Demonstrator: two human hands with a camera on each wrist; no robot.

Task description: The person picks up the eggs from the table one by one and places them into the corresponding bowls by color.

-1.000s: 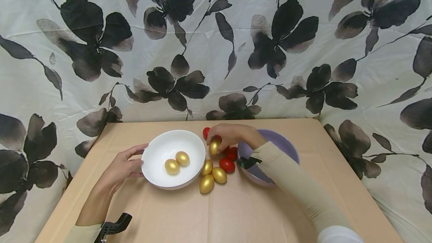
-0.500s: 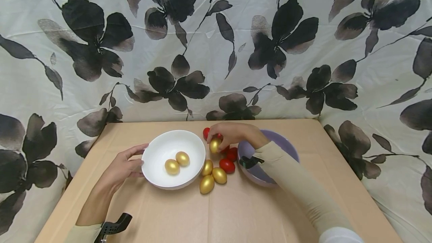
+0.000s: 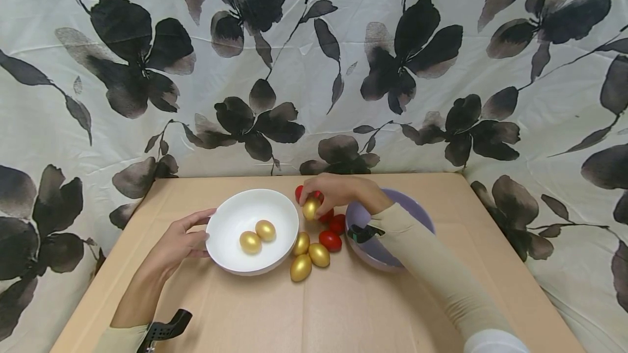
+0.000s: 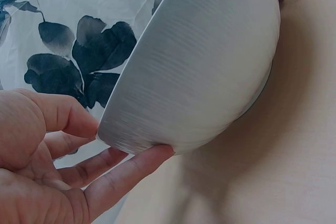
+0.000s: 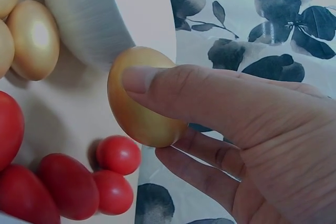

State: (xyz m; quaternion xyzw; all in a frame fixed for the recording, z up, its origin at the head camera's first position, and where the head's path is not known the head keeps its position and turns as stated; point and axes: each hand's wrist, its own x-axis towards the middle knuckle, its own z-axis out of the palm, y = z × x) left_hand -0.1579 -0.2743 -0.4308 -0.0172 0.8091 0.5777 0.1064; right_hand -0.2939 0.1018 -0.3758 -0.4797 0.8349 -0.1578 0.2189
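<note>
My left hand (image 3: 177,243) holds the white bowl (image 3: 233,217) by its left side. In the left wrist view the thumb lies at the rim of the bowl (image 4: 194,61) and the fingers touch its outer wall. Two golden eggs (image 3: 258,237) lie inside. My right hand (image 3: 336,190) pinches another golden egg (image 3: 310,209) between thumb and fingers, just right of the bowl's rim. The right wrist view shows this golden egg (image 5: 144,121) raised beside the bowl, the thumb across its near face.
Several golden eggs (image 3: 301,268) lie against the white bowl's right side. Red eggs (image 3: 330,240) and smaller-looking red rounds (image 5: 118,154) lie beside them, partly under my right hand. A purple bowl (image 3: 412,214) stands at right, partly hidden by my forearm. A floral cloth hangs behind the wooden table (image 3: 235,315).
My right hand has risen slightly and shifted a little left toward the white bowl, with the golden egg in its fingers. The left hand and the bowl have stayed put.
</note>
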